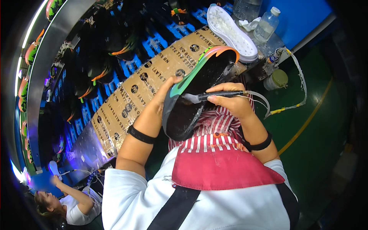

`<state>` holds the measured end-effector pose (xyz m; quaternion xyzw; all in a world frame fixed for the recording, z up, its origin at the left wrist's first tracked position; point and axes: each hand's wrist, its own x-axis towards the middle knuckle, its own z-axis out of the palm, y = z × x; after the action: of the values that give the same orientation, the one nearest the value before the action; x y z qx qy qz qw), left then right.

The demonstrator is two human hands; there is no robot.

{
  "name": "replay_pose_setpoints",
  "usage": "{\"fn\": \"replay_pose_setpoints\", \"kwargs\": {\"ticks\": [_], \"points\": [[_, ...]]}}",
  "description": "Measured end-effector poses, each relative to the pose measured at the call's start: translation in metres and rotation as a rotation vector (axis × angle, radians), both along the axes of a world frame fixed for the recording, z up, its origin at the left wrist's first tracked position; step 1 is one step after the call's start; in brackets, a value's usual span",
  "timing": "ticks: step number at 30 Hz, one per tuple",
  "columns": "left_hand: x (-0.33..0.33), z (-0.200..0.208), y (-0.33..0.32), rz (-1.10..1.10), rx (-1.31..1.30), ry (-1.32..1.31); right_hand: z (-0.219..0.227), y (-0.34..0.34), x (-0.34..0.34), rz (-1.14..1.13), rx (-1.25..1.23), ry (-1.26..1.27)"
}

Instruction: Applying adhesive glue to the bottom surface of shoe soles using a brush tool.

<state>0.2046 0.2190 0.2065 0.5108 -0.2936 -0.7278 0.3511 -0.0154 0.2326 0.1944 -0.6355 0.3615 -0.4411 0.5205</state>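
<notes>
My left hand (pixel 167 91) grips the rim of a shoe sole (pixel 186 117) from its left side. The sole is tilted, with a green and orange outer wall and a black inner face turned toward me. Whitish wet-looking streaks run along its right edge. In my right hand (pixel 234 102) is a brush (pixel 226 93) with a dark handle, pinched between thumb and fingers. Its pale bristles touch the inside of the sole near the left wall. Thin clear tubes leave the back of the handle toward the right.
A cardboard-covered bench (pixel 134 99) runs diagonally behind the sole. At its far end are a white sole-shaped tray (pixel 232 34) holding whitish material, a clear bottle (pixel 267 26) and a green-lidded jar (pixel 276 79). Dark shoes hang along a blue rack (pixel 155 44). A co-worker (pixel 76 203) sits lower left.
</notes>
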Motion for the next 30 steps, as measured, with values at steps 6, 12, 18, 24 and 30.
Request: {"fn": "replay_pose_setpoints", "kwargs": {"ticks": [6, 12, 18, 24, 30], "points": [[0.006, -0.023, -0.008, -0.004, 0.197, 0.443, -0.002, -0.020, -0.016, -0.417, -0.071, -0.065], [-0.004, -0.030, -0.009, 0.108, 0.045, 0.633, 0.006, -0.011, -0.007, -0.093, -0.434, 0.063], [-0.004, -0.034, 0.017, 0.246, -0.145, 0.888, 0.011, -0.006, -0.023, -0.314, -0.058, -0.137], [-0.004, -0.042, 0.051, 0.132, -0.039, 1.133, 0.011, -0.002, -0.029, -0.342, -0.002, -0.191], [0.001, -0.023, 0.044, 0.182, -0.207, 0.726, 0.006, 0.002, -0.037, -0.348, 0.012, -0.242]]}}
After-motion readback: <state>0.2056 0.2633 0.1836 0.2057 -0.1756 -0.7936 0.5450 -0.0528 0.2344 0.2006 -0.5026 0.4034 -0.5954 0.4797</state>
